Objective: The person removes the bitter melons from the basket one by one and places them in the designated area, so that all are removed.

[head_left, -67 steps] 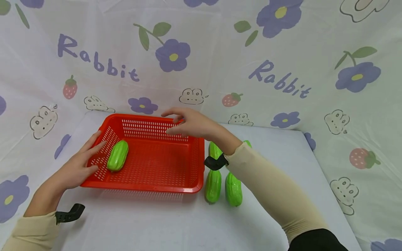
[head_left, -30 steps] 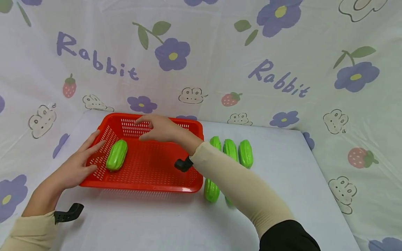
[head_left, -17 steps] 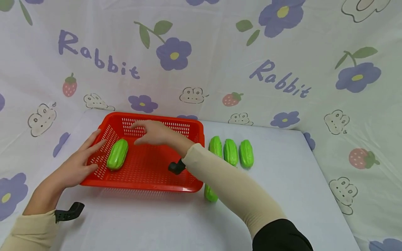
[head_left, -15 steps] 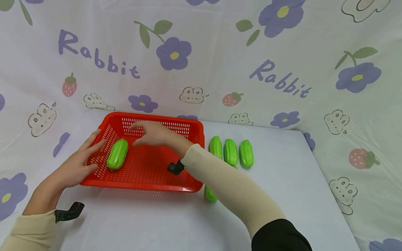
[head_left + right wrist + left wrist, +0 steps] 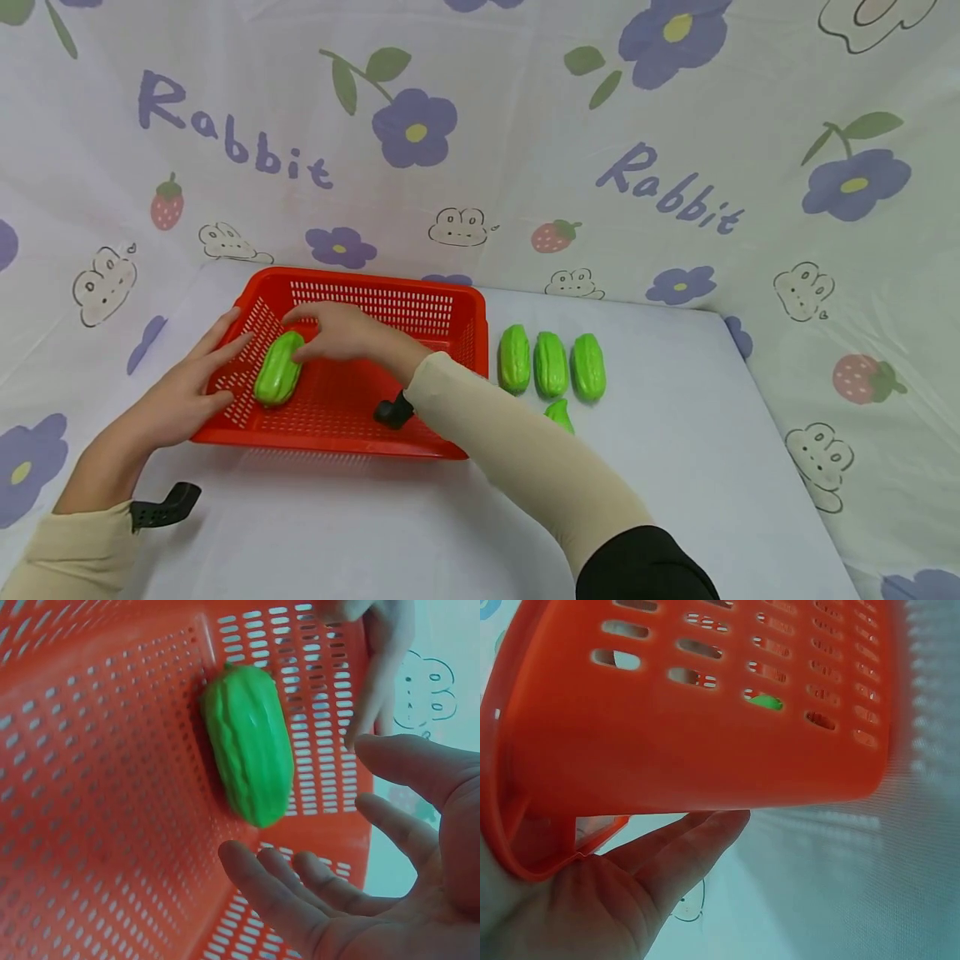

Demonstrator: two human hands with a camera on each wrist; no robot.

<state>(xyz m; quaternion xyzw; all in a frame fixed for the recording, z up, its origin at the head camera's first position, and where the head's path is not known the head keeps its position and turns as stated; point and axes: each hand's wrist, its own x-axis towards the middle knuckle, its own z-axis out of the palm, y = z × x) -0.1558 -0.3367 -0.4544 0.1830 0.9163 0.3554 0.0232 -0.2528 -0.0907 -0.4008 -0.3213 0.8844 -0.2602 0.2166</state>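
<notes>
A red plastic basket (image 5: 322,451) with slotted walls stands on the white table. Inside it, against the left wall, lies one bright green ridged gourd (image 5: 276,375). Over this gourd hovers my right hand (image 5: 341,332), its fingers spread and loosely bent, with thumb and fingertips near the gourd's far end. In the right wrist view a gap shows between those fingertips and the gourd (image 5: 251,746). My left hand (image 5: 176,404) touches the basket's left side with fairly straight fingers. Along the basket's outer wall (image 5: 697,765), the left fingers (image 5: 697,847) extend in the left wrist view.
Right of the basket, three similar gourds (image 5: 551,365) lie side by side. A further gourd (image 5: 558,414) shows only its tip past the right sleeve (image 5: 525,454). A white cloth (image 5: 510,167) with flowers and rabbits hangs behind the table.
My right hand has moved left and down from the basket's back right to the gourd inside. The sleeve now covers a front gourd seen earlier. My left hand keeps its place.
</notes>
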